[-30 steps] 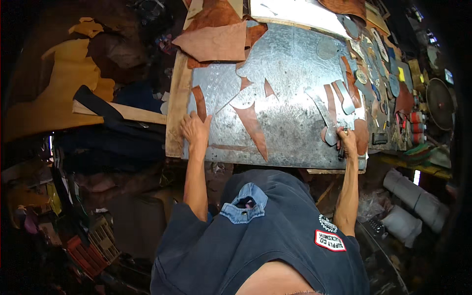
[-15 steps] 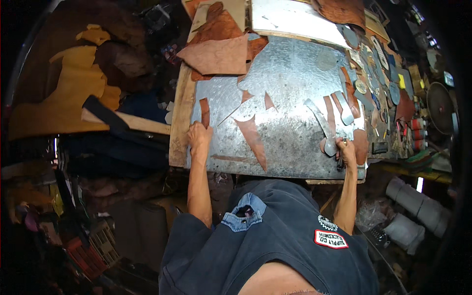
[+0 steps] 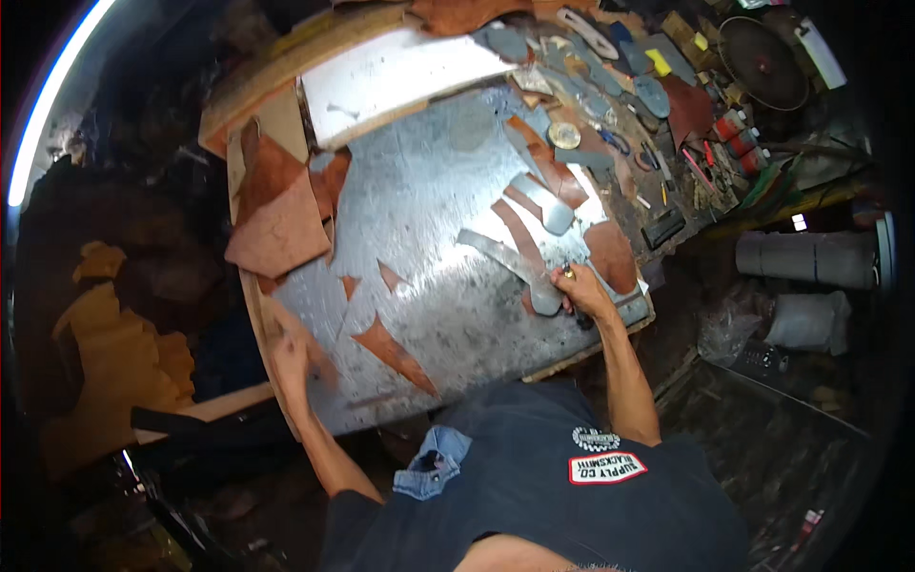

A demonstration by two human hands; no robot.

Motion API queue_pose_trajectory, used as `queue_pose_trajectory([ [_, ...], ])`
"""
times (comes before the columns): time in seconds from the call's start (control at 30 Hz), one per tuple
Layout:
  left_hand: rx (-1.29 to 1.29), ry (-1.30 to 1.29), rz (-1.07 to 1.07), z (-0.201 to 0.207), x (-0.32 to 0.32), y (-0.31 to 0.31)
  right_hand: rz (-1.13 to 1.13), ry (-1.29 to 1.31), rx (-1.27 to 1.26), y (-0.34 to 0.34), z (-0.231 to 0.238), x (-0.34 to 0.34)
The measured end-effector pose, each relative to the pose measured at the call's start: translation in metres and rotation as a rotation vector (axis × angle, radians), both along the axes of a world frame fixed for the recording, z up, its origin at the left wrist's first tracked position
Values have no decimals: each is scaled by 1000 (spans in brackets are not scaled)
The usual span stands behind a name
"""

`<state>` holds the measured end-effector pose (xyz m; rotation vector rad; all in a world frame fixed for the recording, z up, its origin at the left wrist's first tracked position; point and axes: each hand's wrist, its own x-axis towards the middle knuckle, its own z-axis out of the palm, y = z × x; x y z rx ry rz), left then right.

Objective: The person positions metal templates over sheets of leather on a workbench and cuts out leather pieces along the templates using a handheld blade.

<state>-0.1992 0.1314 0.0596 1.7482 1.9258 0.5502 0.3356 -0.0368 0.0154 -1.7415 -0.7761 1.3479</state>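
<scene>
My left hand (image 3: pixel 289 360) is at the left edge of the metal-topped bench (image 3: pixel 429 315), smeared by motion. A narrow brown leather strip (image 3: pixel 315 351), blurred too, runs beside its fingers and appears held by them. On the right, my right hand (image 3: pixel 583 289) is closed near the rounded end of a long grey template (image 3: pixel 505 255). A small brass-coloured piece shows at its fingers and something dark lies below; what it grips is mostly hidden. Between the hands lie a pointed brown leather scrap (image 3: pixel 389 355) and smaller offcuts (image 3: pixel 391 276).
Brown leather pieces (image 3: pixel 281 229) overlap at the bench's far left, beside a white board (image 3: pixel 400 81). More templates (image 3: pixel 545 203) and leather pieces lie right. Scissors (image 3: pixel 615 143), pens and red-and-white bottles (image 3: pixel 732 127) crowd the side bench. Tan hide (image 3: pixel 114 353) hangs left.
The view has swung, so the bench appears tilted and shifted left. My left hand has moved with the leather strip, which now slants beside it. My right hand stays by the grey template.
</scene>
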Motion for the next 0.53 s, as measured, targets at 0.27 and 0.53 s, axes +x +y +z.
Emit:
queue_pose_trajectory([
  [0.27, -424, -673, -261, 43, 218, 93, -17, 55, -73, 9, 9, 9],
  [0.53, -475, -570, -278, 1, 286, 112, -13, 88, -55, 3, 2, 7],
])
